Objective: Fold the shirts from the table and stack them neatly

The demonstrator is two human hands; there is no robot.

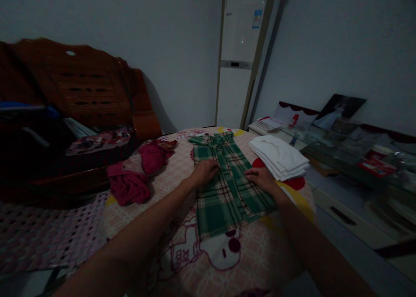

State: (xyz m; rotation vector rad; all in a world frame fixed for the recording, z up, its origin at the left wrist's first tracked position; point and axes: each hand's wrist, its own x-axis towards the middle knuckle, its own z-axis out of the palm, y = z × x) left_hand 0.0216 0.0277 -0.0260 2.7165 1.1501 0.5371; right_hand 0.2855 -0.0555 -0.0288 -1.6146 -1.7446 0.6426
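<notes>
A green plaid shirt (211,210) with short sleeves lies spread on a round table, its collar pointing away from me and its front placket running down the middle. My left hand (206,171) rests on the left front panel, fingers loosely bent and apart, touching the cloth near the placket. On the opposite side, my right hand (261,178) lies at the shirt's right edge with its fingers stretched inward over the fabric. Neither hand visibly grips the cloth. Just beyond my right hand is a folded stack of white cloth (279,156).
The round table has a patterned tablecloth (260,253). Crumpled dark pink clothing (133,182) lies at its left edge. A wooden bench (87,89) stands left, beside a woven seat (48,232). To the right is a glass-topped cabinet (338,158) with clutter; a tall white air conditioner (235,89) stands behind.
</notes>
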